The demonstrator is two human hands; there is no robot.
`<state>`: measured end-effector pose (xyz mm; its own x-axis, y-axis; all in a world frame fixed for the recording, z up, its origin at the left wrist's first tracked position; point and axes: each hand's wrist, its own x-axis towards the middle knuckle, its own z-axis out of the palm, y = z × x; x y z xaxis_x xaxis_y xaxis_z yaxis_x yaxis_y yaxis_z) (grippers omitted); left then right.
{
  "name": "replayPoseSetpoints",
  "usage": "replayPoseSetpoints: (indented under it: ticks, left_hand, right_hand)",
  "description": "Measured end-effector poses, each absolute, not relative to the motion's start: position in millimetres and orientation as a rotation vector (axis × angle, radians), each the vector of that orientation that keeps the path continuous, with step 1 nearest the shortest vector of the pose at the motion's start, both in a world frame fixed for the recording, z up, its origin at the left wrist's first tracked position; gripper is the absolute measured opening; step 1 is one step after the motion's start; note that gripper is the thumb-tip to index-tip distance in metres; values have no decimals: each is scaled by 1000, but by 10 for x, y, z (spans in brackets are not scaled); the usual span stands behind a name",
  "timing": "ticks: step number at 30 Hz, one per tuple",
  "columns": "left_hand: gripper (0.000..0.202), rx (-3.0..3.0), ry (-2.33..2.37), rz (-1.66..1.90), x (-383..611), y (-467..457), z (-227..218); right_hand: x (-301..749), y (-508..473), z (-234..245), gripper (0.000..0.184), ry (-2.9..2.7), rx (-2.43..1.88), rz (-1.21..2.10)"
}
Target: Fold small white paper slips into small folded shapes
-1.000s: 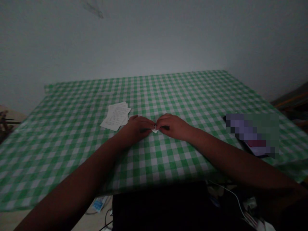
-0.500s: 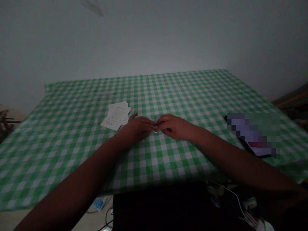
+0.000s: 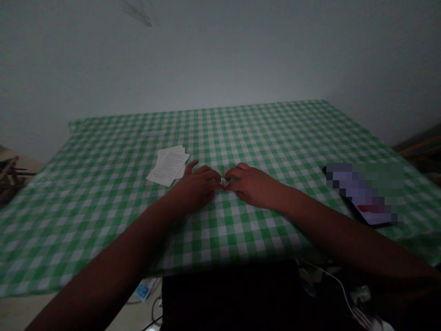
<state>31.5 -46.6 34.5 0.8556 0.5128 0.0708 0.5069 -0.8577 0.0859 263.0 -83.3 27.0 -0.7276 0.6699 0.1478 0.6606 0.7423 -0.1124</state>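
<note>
Right at the centre of it all, a small white piece (image 3: 223, 183), paper by the look of it, sits low over the table between two sets of fingertips, most of it covered so its shape is too small to read. On its left side, the left hand (image 3: 197, 189) has thumb and index drawn in close on the edge, one finger sticking up and away. Across from it, the right hand (image 3: 257, 185) mirrors that: thumb and index nearly together at the other edge, the rest curled over. The two pinches almost meet, a sliver of white showing in between.

As I read it, the step in hand is fine two-handed fingertip work on that piece, shaping or pressing it. Any next move calls for one side held steady while the other shifts its pinch, with light pressure so nothing crumples.

Just beyond the left hand lies a fanned stack of printed sheets (image 3: 167, 168), flat on the green-and-white checked tablecloth (image 3: 220, 133). Well off to the right, past the right forearm, rests a dark-edged device (image 3: 374, 216), its screen lit, pixelated over. Behind the table, a plain grey wall (image 3: 220, 55); below, a white cable (image 3: 339, 280) trails in the gloom.
</note>
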Motion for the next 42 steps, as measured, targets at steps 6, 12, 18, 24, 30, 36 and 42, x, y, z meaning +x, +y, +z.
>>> replayPoseSetpoints:
  ticks: [6,12,18,24,30,36,42]
  left_hand:
    - [38,2985,848,79,321,-543,387]
    - [44,2961,849,109,321,-579,371]
    - [49,2860,891,90,298,-577,355]
    - [53,2805,969,-5,300,-635,372]
    - [46,2855,1087,37,423,-784,439]
    - [30,2964,1122,40,494,-861,494]
    - [31,2964,1125,32,483,-895,491]
  right_hand:
    - [2621,-920,284,30,-2801,-1072,23]
    - [2622,-934,281,31,-2781,-1109,71]
    - [2626,-939,284,34,-2759,-1100,88]
    - [2591,-983,315,38,-2802,-1134,70]
    - [2531,-1059,365,37,-2814,-1201,-64]
    - [2517,-1086,362,34,-2802,-1211,-93]
    - [2524,-1089,360,34,-2791,-1213,-74]
